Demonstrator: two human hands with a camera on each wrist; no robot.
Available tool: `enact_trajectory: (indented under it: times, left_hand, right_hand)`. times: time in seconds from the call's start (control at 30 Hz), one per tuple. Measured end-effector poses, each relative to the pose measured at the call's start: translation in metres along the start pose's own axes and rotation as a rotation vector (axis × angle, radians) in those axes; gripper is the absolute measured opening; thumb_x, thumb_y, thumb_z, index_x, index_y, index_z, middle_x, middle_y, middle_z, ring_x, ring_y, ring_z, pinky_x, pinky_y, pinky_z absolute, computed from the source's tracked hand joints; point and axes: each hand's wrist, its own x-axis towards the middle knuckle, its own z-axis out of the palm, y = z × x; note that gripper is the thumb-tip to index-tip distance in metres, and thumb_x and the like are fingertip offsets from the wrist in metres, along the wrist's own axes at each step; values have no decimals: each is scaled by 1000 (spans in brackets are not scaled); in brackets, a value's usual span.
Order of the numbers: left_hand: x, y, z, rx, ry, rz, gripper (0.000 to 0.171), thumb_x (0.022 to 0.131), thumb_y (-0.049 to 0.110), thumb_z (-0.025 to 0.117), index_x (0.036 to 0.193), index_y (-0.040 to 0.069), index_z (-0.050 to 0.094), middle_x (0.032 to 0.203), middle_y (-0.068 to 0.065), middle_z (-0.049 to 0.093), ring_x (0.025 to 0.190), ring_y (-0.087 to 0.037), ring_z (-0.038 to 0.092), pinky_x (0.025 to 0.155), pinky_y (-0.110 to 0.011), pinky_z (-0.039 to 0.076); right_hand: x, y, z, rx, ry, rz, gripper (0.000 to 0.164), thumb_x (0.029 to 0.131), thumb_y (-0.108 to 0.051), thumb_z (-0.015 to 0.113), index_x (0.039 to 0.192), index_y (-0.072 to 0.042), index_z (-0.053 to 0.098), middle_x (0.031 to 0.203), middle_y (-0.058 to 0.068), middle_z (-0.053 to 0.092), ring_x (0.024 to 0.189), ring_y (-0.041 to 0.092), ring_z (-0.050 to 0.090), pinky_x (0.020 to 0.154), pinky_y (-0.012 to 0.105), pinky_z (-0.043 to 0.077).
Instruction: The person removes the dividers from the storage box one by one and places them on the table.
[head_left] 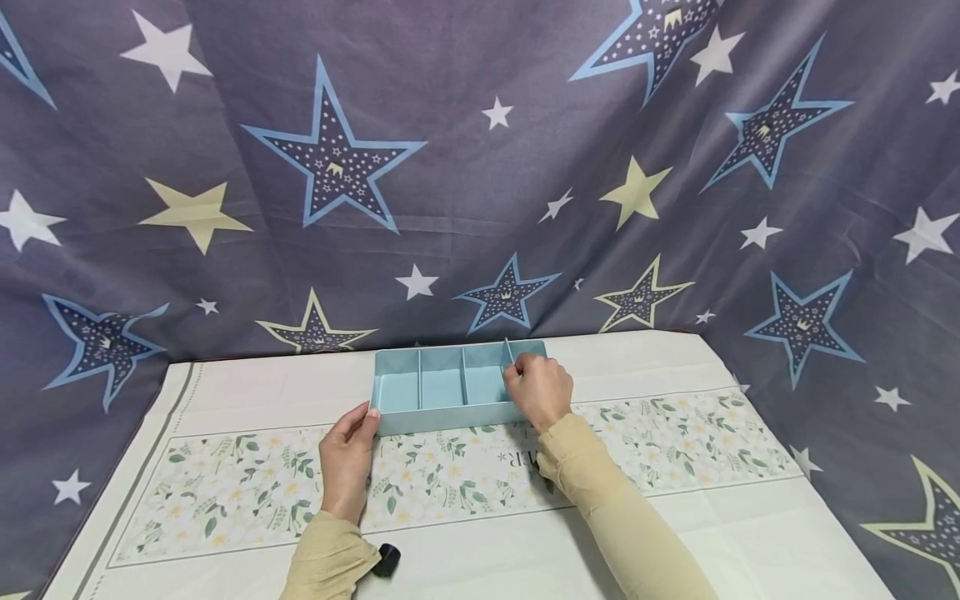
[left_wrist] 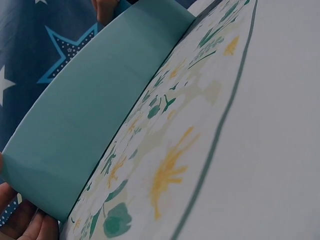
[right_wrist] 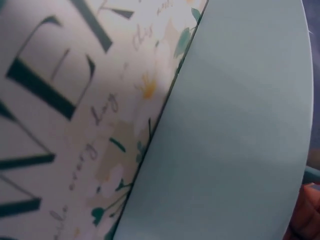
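A light blue box (head_left: 442,419) with upright dividers stands on the table near the back cloth. At its left end, my left hand (head_left: 348,462) grips the front corner, thumb at the front and fingers along the side. In the left wrist view, the fingertips (left_wrist: 30,222) touch the end of the box. Over the right part of the box, my right hand (head_left: 542,390) pinches a thin blue divider (head_left: 507,351), which leans slightly and pokes above the back rim. Its lower part is hidden by the hand. The right wrist view shows fingers (right_wrist: 306,215) beyond the box wall.
A white tablecloth (head_left: 247,392) with a floral printed band (head_left: 232,492) covers the table. Dark cloth with stars (head_left: 450,167) hangs behind and at the right, close to the box's back. A small black object (head_left: 387,560) shows beside the left sleeve.
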Motion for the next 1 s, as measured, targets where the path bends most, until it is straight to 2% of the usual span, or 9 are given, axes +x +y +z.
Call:
enact_trajectory:
  times: [0.57, 1.0]
  left_hand:
    - [0, 5, 0, 30, 0, -19, 42, 79, 56, 58, 112, 30, 58, 114, 2, 58, 97, -7, 52, 87, -32, 49]
    - [0, 1, 1, 17, 7, -13, 42, 78, 57, 59, 110, 30, 59, 112, 3, 58, 96, -6, 52, 86, -32, 49]
  right_hand:
    - [4, -1, -7, 11, 23, -8, 22, 78, -22, 58, 56, -20, 57, 49, -1, 54, 40, 15, 41, 34, 35, 37]
    - [8, -4, -19, 11, 64, -30, 19, 77, -23, 59, 58, -21, 58, 51, 1, 57, 43, 20, 46, 35, 39, 39]
